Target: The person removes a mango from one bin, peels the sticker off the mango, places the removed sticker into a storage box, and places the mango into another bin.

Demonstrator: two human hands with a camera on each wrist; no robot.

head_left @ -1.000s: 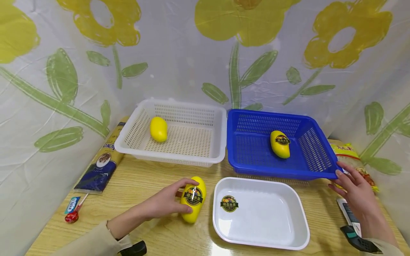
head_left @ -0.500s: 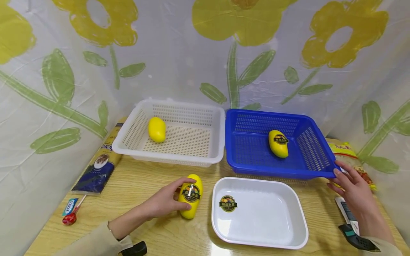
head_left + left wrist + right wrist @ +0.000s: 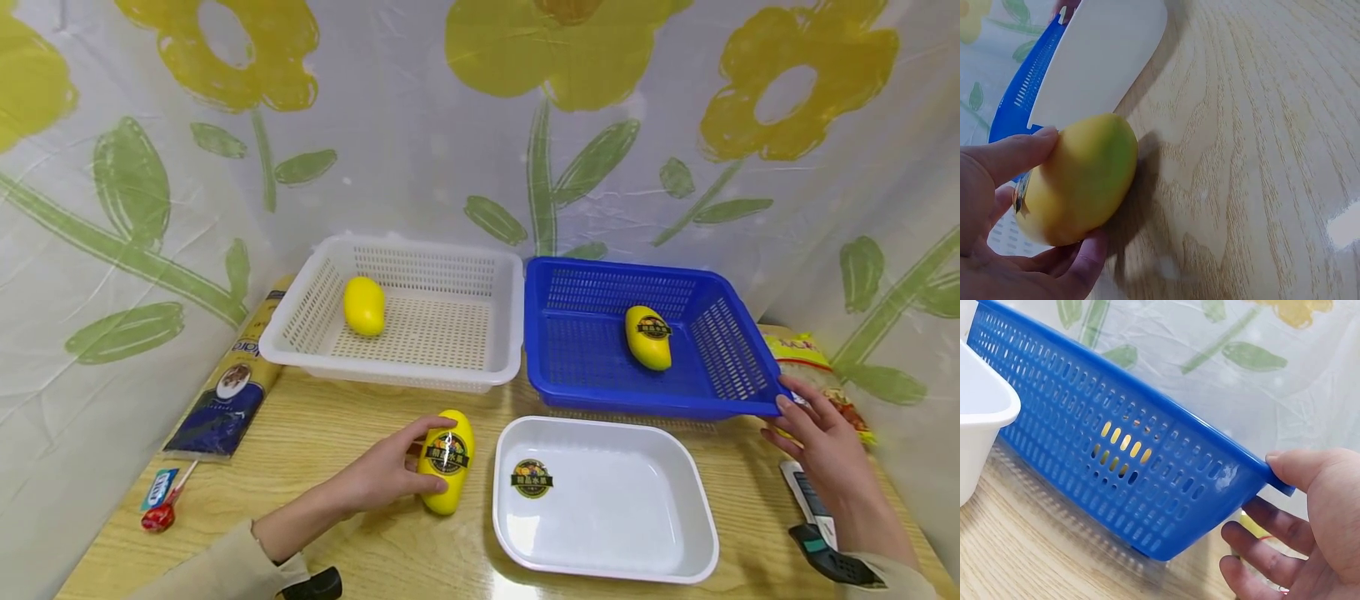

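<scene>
Left hand [image 3: 386, 471]: fingers pinched the stickered mango [image 3: 448, 467] by its sides.
Mango's place: was just left of the white tray [image 3: 615, 508]; tabletop [image 3: 375, 550] contact was unclear.
Right hand [image 3: 828, 458]: fingers pinched the blue basket's [image 3: 577, 350] near right corner.

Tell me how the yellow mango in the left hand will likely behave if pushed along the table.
The yellow mango would probably rock or roll sideways, given its rounded, elongated shape. Its smooth, shiny surface may make it somewhat slippery. It seems likely to keep its shape, as no dent shows where the left hand grips it.
</scene>
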